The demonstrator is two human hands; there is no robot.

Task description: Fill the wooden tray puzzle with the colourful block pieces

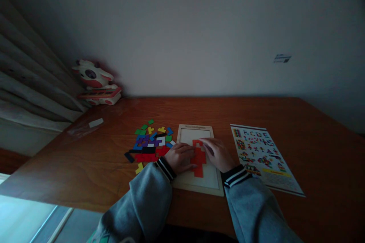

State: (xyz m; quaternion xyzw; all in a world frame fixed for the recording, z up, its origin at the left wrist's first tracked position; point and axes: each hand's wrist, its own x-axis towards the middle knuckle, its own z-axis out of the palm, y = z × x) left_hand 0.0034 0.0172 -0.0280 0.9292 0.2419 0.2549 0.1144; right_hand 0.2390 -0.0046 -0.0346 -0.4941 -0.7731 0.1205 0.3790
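A pale wooden tray (195,191) lies in front of me, with red puzzle pieces (199,171) grouped in its middle. My left hand (180,156) rests over the tray's left side, its fingers outstretched and apart against the left edge of the red group. From the other side, my right hand (219,155) bends its fingers and thumb around a red puzzle piece (196,142) at the top of the group; its exact grip is partly hidden. Left of the tray is a loose spread of coloured puzzle pieces (148,150), several of them touching.
A printed pattern sheet (261,152) lies right of the tray on the brown wooden table (322,152). At the back left stands a cow-shaped toy keyboard (99,93). Clear plastic wrapping (87,129) lies nearer on that side. A wall (199,38) rises behind; a curtain (31,83) hangs left.
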